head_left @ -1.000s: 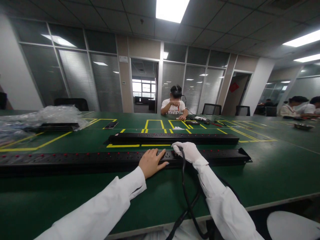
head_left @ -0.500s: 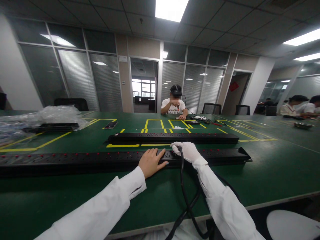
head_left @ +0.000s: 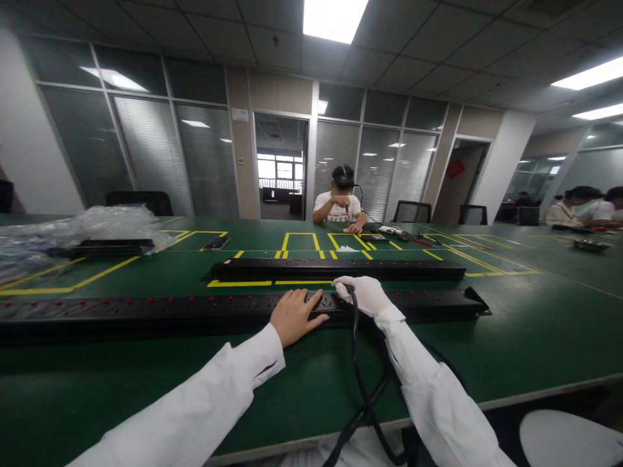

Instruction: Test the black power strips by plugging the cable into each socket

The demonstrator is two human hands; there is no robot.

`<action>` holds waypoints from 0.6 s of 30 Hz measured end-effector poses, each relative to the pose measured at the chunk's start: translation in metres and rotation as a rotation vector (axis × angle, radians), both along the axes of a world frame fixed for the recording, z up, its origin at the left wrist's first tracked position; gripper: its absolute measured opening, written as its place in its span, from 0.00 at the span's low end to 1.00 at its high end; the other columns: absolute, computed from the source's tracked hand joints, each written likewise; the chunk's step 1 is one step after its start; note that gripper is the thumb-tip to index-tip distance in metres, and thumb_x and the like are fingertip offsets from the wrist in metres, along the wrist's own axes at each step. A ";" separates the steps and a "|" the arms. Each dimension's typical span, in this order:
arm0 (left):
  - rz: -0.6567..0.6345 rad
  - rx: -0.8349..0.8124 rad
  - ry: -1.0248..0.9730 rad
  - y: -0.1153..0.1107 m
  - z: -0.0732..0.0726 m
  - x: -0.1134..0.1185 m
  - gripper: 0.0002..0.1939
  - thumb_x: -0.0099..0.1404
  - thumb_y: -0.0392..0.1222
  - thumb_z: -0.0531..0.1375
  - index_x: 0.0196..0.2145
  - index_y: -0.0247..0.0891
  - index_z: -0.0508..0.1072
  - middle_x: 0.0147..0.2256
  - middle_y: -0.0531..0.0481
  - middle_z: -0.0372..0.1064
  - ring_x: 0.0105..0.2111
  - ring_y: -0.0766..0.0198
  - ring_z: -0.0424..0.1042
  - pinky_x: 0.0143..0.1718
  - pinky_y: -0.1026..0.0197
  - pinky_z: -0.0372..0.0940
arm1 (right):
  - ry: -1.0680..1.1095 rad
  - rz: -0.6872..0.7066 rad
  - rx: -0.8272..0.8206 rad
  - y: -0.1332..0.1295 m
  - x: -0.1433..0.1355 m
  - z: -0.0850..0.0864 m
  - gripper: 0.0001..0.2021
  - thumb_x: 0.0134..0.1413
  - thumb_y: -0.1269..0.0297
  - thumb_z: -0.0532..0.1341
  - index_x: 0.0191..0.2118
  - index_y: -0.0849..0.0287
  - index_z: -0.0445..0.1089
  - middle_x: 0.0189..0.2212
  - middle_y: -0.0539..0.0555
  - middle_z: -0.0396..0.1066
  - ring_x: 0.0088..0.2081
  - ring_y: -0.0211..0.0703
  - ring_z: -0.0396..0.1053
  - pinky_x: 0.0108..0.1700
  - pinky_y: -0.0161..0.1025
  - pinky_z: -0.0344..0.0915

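Two hands reach from the bottom of the frame onto a green tabletop (head_left: 540, 331), both at a long black power strip (head_left: 195, 314) dotted with red, which runs from the left edge to right of centre. The bare left hand (head_left: 293, 318), at centre, rests on the strip with its fingers spread apart. Just right of it, the white-gloved right hand (head_left: 365, 295) has its fingers closed on the upper end of a black cable (head_left: 355, 350), right over the strip; the glove hides that end, so whether it sits in an outlet cannot be told. The cable drops to a loose crossing at lower centre and on past the tabletop's near edge. A shorter black strip (head_left: 341, 269) lies just beyond, near the middle of the frame; crumpled clear plastic (head_left: 117, 224) is heaped at centre left, and a co-worker (head_left: 339, 207) sits across the tabletop.

The likeliest trouble is the cable's hanging weight tugging its end askew, or the overhanging loop catching on a sleeve. With the glove blocking the view, a misaligned push could scrape the outlet, and the strip could slide if the left hand eased off
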State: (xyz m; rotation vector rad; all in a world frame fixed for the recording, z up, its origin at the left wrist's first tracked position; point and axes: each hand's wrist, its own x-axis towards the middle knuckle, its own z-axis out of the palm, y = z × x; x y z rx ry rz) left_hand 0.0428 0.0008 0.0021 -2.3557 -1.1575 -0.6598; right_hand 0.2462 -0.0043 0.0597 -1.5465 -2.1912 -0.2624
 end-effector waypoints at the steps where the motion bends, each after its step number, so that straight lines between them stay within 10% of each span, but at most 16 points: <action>1: 0.000 0.000 0.001 0.000 0.000 0.000 0.29 0.60 0.60 0.46 0.53 0.42 0.59 0.42 0.41 0.65 0.44 0.54 0.64 0.44 0.52 0.58 | -0.004 -0.002 0.003 0.000 0.000 0.000 0.17 0.56 0.54 0.47 0.45 0.48 0.68 0.28 0.49 0.74 0.30 0.36 0.69 0.32 0.29 0.55; 18: -0.010 -0.009 -0.011 0.001 0.000 -0.001 0.28 0.60 0.60 0.46 0.53 0.42 0.60 0.41 0.42 0.66 0.43 0.54 0.64 0.43 0.53 0.58 | -0.015 -0.030 -0.018 -0.002 -0.001 0.001 0.17 0.55 0.55 0.48 0.45 0.49 0.68 0.29 0.49 0.74 0.31 0.36 0.69 0.32 0.29 0.56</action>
